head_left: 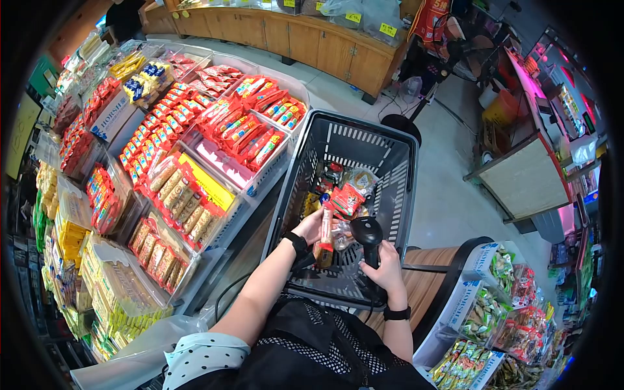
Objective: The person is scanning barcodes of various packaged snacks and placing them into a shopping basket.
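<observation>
My left hand (310, 227) is closed on a slim snack packet (327, 229) with red ends, held upright over the shopping basket. My right hand (387, 268) grips the handle of a black barcode scanner (367, 232), its head tilted toward the packet. Both hands are over the near half of the dark grey shopping basket (396, 169). Inside it lie several wrapped snacks, among them a red packet (347, 200) and a clear-wrapped item (362, 180). The scanner and my hands hide part of the basket's contents.
To the left stands a display of plastic bins (263, 185) filled with red-wrapped snacks. At the lower right is a rack of bagged goods (484, 312). Wooden cabinets (312, 42) line the back, and a fan (469, 57) stands near a counter (536, 172).
</observation>
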